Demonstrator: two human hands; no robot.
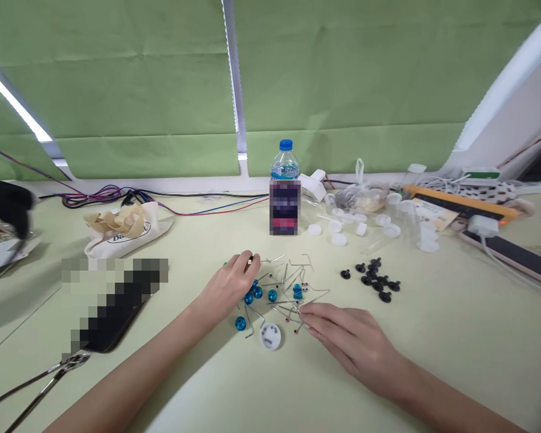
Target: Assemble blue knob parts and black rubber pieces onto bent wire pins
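My left hand (234,278) is closed, fingers bent inward, over the left side of a pile of bent metal wires (285,279). A small dark piece shows at its fingertips, too little of it visible to name. Below the fingers lie several shiny blue beads (272,295); another blue bead (240,323) sits nearer me. My right hand (351,343) has its fingers pressed together at the pile's right edge, beside a blue piece (297,291). What its fingertips grip is hidden among the wires. A round white cap (270,337) holding small grey bits lies between the hands.
Several black plastic pieces (381,280) lie to the right. Farther back stand a water bottle (285,204), white caps (339,239) and clear tubes. A cloth pouch (130,231) and a black phone (117,319) with a strap are at left. A power bank (518,255) lies far right.
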